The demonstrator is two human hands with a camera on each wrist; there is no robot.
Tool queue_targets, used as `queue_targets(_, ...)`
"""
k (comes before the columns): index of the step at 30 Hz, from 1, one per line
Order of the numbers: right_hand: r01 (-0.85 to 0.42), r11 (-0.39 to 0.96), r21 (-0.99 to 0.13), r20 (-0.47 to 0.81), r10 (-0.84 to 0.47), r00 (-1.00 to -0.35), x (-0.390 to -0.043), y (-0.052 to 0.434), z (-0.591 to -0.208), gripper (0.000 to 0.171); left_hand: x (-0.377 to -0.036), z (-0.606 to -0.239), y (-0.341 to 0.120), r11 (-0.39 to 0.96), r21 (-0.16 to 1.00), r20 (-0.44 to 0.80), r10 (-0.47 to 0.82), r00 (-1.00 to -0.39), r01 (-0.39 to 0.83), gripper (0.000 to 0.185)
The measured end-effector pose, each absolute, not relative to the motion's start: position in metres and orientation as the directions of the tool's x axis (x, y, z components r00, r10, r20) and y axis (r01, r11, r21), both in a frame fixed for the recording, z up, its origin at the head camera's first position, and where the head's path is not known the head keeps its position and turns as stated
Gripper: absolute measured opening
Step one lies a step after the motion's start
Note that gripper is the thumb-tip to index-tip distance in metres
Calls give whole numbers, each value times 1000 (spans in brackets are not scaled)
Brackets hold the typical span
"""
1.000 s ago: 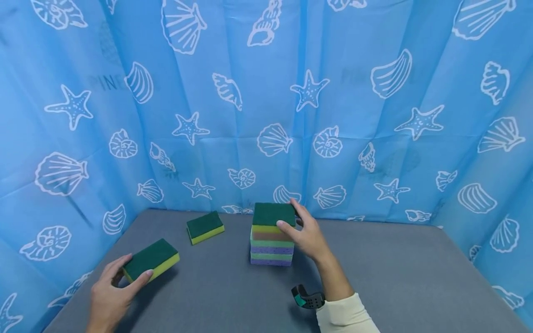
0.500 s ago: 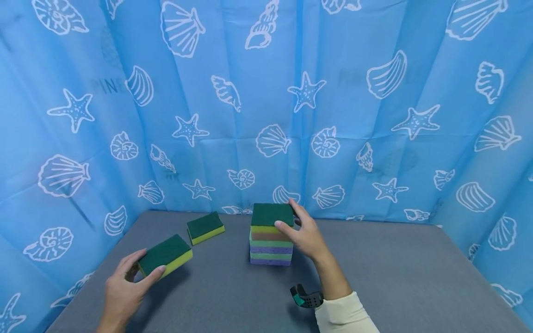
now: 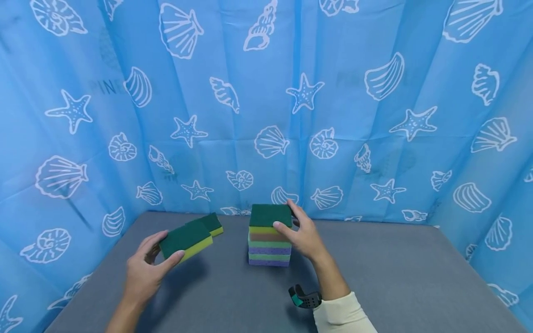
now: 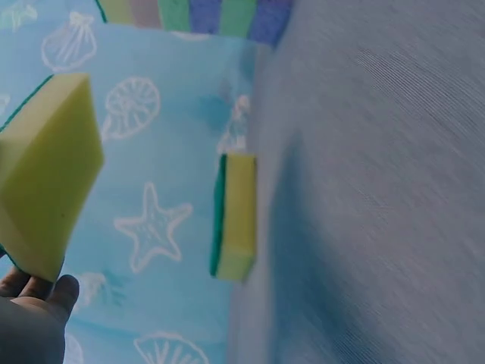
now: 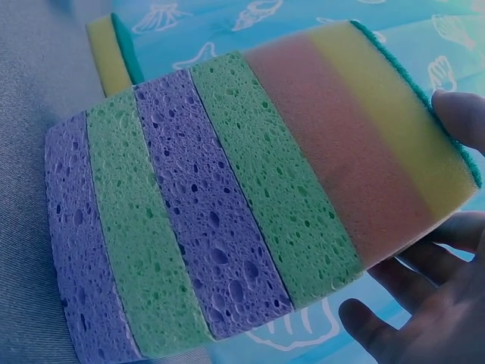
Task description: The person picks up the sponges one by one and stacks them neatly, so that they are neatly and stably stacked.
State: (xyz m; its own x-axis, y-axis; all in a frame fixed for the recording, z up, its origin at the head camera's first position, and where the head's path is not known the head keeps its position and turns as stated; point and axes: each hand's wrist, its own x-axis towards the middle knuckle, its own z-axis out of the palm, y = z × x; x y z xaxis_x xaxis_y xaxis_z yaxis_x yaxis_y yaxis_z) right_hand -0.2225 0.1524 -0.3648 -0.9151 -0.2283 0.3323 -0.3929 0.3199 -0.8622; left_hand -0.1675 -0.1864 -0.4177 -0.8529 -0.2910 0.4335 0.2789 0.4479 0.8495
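Observation:
My left hand [image 3: 143,270] grips a yellow sponge with a dark green scouring top [image 3: 186,240] by its left end, raised over the table with a shadow below. Yellow foam of this sponge [image 4: 57,178] fills the left of the left wrist view. A stack of sponges [image 3: 269,249] stands mid-table: purple and green layers alternate, then a pinkish-brown one, with a yellow-and-green sponge [image 3: 270,216] on top. My right hand [image 3: 306,233] holds the right end of that top sponge between thumb and fingers; several lower fingers [image 5: 424,265] are beside the stack.
Another yellow-and-green sponge [image 3: 214,224] lies at the back left, partly covered by the held one in the head view. A grey cloth-covered table [image 3: 399,277] spreads below. A blue shell-patterned curtain [image 3: 350,92] closes off the back and sides.
My left hand has carried its sponge to the right, from the left side of the table until it overlaps the back-left sponge in the head view. The right hand stays at the stack.

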Motion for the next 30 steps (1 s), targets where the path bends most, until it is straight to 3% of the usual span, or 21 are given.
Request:
queue_targets(10,-395,330,-858,331,-234,-914,-223,155,-366,71,-182,-397,-162,396,810,521,-148,-840,433,61)
queue_targets(15,-397,314,-862,336,-232,-913,-241,158,-387,73,-188,-392,-155,364,793,557,-107,-823,489,60)
queue_targets(30,-410,305,-859,359,-211,-909,-252,161,-403,78,-205,-365,-123,312,762,593,14,-805,567,63)
